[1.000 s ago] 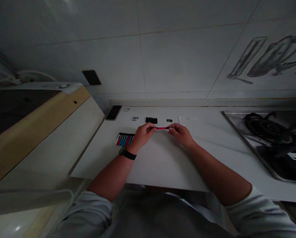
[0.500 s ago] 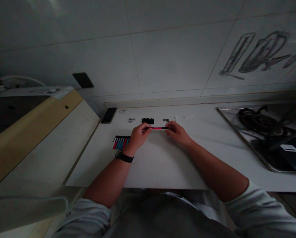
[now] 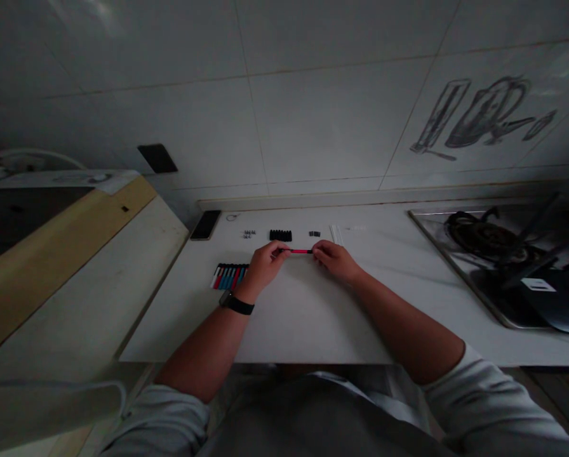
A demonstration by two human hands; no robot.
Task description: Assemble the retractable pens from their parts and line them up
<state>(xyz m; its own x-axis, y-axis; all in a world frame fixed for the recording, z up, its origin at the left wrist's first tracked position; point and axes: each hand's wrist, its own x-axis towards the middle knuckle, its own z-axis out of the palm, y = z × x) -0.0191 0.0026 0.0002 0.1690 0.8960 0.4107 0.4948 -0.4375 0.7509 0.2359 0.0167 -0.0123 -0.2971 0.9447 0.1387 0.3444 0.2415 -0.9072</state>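
A slim red-and-black pen (image 3: 301, 251) lies level between my two hands, just above the white countertop (image 3: 308, 317). My left hand (image 3: 268, 261) pinches its left end, and a dark watch is on that wrist. The fingers of my right hand (image 3: 334, 259) close round its right end and hide the tip. Beyond my left hand is a row of small black parts (image 3: 281, 235). Several coloured pen barrels (image 3: 228, 276) with black ends lie in a row left of my left wrist. Small dark pieces (image 3: 315, 234) sit just beyond my right hand.
Tiny metallic pieces (image 3: 249, 234), thin white sticks (image 3: 336, 235) and a phone (image 3: 206, 225) lie toward the wall. A gas stove (image 3: 479, 244) with a dark object on it stands right. A white cabinet-like panel (image 3: 136, 254) flanks the counter's left side.
My right hand has come closer to my left along the pen, so less of its right end shows. The whole view has shifted slightly.
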